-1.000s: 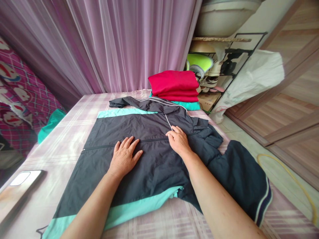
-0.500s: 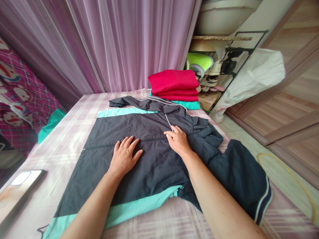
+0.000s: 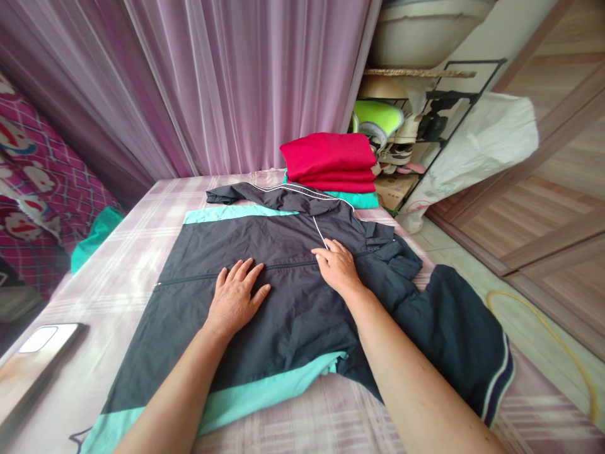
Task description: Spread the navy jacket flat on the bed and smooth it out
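A dark grey jacket [image 3: 265,315] with turquoise bands and white piping lies spread flat on the bed [image 3: 137,258]. My left hand [image 3: 235,297] rests flat on its middle, fingers spread, just below the zip line. Near the collar end of the zip, my right hand [image 3: 336,268] lies palm down on the cloth with its fingers stretched out. One sleeve [image 3: 454,340] hangs off the bed's right side.
A stack of folded red and turquoise clothes [image 3: 331,165] sits at the far end of the bed. A phone [image 3: 35,353] lies at the left edge, a turquoise cloth [image 3: 97,234] farther back. A shoe rack [image 3: 406,139] and white bag [image 3: 477,151] stand to the right.
My right hand has slid very slightly left along the zip line. My left hand has stayed where it was.
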`<action>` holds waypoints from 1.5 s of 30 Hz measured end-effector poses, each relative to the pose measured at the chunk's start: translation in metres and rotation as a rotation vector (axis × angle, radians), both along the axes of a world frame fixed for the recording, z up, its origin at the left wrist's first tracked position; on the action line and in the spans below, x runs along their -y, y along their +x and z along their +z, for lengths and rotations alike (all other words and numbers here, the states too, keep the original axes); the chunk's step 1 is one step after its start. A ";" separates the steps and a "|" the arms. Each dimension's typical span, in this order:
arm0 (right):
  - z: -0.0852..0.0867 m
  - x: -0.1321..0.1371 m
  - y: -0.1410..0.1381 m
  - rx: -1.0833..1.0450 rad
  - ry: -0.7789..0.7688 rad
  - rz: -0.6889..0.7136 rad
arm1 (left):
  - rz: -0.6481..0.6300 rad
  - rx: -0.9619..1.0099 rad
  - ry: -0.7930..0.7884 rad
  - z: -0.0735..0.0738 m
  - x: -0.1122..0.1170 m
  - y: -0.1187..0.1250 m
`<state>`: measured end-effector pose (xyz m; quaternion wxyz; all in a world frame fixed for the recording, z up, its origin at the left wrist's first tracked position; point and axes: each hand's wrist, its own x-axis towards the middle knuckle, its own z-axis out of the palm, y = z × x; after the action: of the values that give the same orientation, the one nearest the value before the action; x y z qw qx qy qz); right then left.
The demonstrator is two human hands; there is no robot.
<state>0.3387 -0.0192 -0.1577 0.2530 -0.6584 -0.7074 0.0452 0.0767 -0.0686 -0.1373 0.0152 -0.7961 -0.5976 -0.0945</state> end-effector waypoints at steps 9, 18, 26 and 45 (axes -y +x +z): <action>-0.001 -0.001 0.001 -0.014 0.017 0.002 | 0.002 0.010 0.012 -0.001 0.000 0.000; 0.005 -0.001 0.000 -0.068 0.037 0.036 | 0.003 0.011 0.012 0.000 0.000 0.000; 0.006 0.001 -0.001 -0.091 0.017 0.022 | 0.005 0.015 0.006 -0.001 0.000 0.000; 0.007 -0.002 0.006 -0.062 0.049 0.016 | 0.005 0.009 -0.002 0.000 0.001 0.001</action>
<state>0.3447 -0.0167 -0.1504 0.2902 -0.6446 -0.7055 0.0503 0.0776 -0.0696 -0.1371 0.0122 -0.7942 -0.5997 -0.0974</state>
